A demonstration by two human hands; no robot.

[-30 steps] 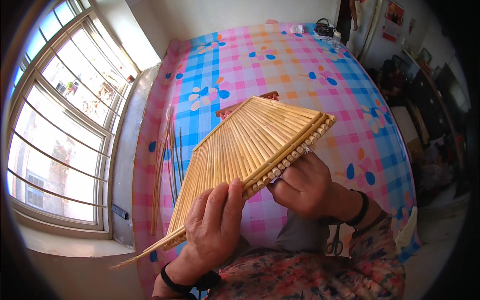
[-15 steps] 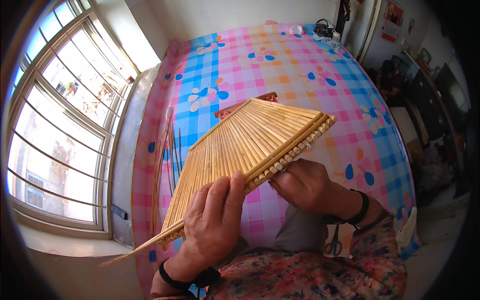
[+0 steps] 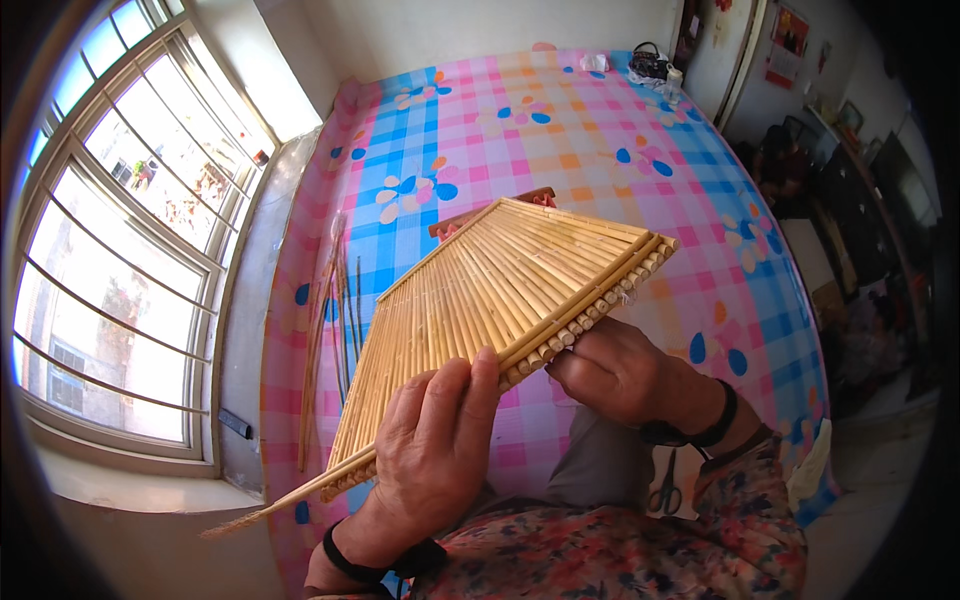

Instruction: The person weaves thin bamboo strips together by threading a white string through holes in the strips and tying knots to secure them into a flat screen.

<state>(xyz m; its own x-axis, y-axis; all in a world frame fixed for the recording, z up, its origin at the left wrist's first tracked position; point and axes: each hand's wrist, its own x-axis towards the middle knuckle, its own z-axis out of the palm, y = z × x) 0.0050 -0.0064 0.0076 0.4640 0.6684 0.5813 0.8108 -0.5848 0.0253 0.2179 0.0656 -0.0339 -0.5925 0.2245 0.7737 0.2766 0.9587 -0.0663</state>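
Observation:
A mat of straw-coloured stalks (image 3: pixel 470 290) laid side by side hangs tilted in front of me. A stalk strip (image 3: pixel 585 297) runs across it along the near edge, where the cut stalk ends show with wisps of white thread. My left hand (image 3: pixel 435 430) grips this edge, fingers on top, the thumb hidden. Under the edge, to the right, my right hand (image 3: pixel 620 375) is closed in a pinch close against the stalk ends. What it pinches is hidden. At the lower left a longer stalk with a frayed tip (image 3: pixel 235 522) sticks out.
A checked, flowered sheet (image 3: pixel 520 150) covers the surface ahead. Loose thin stalks (image 3: pixel 325 330) lie at its left, beside the barred window. Dark scissors (image 3: pixel 664 492) rest by my leg. A red-brown wooden piece (image 3: pixel 540 194) shows behind the mat; a dark bag (image 3: pixel 648 65) stands far right.
The mat's right corner has shifted slightly right and down. My right hand has moved a little right with it, still closed under the edge; my left hand keeps its grip.

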